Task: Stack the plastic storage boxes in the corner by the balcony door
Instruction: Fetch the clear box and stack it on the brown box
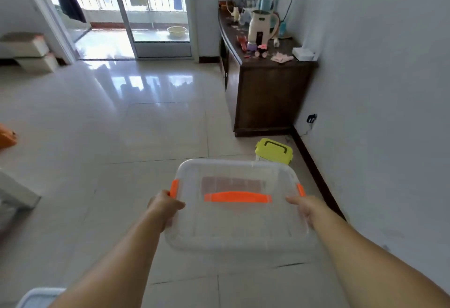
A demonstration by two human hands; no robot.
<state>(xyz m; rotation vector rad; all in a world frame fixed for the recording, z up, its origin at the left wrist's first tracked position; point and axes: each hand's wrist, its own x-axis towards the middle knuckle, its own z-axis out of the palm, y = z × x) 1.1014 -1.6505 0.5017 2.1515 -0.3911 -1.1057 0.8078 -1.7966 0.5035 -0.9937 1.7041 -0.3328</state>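
A: What is the person holding?

B: A clear box [237, 206] with an orange handle [238, 197] on its lid. It is up in the air, over the shiny tile floor [136, 137].

A: How do the hands hold it?

B: One on each side. The left hand [164, 206] is curled round the left edge, thumb on top, right by the orange clip [174, 188]. The right hand [304, 208] grips the right edge, thumb lying flat on the lid. Its other fingers go under the box, so I cannot see them.

A: Are there more boxes?

B: Yes. A small box with a yellow-green lid [274, 151] sits on the floor by the wall, just past the clear one and near the dark wooden cabinet [265, 93]. A bit of a pale blue lid [39, 296] peeks in down low.

A: Where is the balcony door [155, 13]?

B: Far ahead, well apart from the box. Clothes hang outside it, and a yellow bowl [177, 31] sits on the balcony floor.
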